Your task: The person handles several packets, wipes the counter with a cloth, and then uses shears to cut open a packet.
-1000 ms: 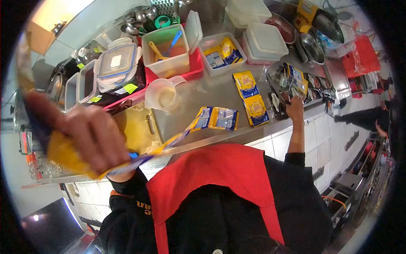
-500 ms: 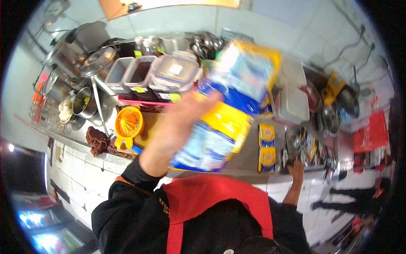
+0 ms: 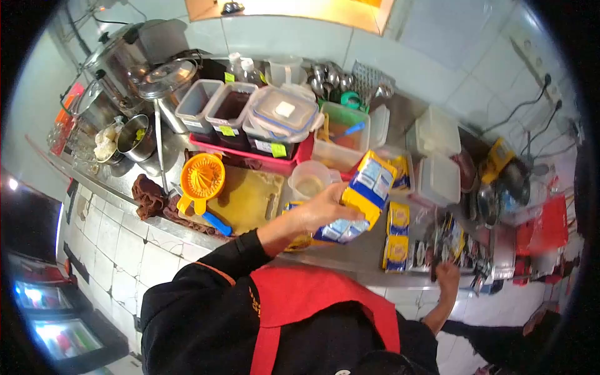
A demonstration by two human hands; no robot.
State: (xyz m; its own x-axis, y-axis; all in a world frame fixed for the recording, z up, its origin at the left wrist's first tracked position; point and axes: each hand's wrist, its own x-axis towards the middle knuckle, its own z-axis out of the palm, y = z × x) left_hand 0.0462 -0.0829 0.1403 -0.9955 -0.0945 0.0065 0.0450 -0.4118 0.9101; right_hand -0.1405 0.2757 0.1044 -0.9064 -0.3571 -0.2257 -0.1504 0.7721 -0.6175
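My left hand (image 3: pixel 319 209) is closed around blue-and-yellow packets (image 3: pixel 370 187), held above the front of the steel counter. More blue-and-yellow packaging (image 3: pixel 299 242) shows below that wrist, partly hidden by the arm. To the right, a joined pair of yellow-and-blue packets (image 3: pixel 397 237) lies on the counter. My right hand (image 3: pixel 446 273) is at the counter's front edge, fingers curled, beside a cluster of metal utensils (image 3: pixel 445 244). What it grips, if anything, I cannot make out. A clear plastic measuring cup (image 3: pixel 309 181) stands just behind my left hand.
An orange citrus juicer (image 3: pixel 203 177), a cutting board (image 3: pixel 247 197) and a blue-handled tool (image 3: pixel 217 223) lie to the left. Plastic containers (image 3: pixel 284 112) line the back. Pots (image 3: pixel 134 137) crowd the far left. Another person's dark sleeve (image 3: pixel 484 337) shows at lower right.
My left hand has moved the packets away from the camera and lower over the counter. The view has shifted, uncovering the measuring cup and containers. My right hand stays by the utensils.
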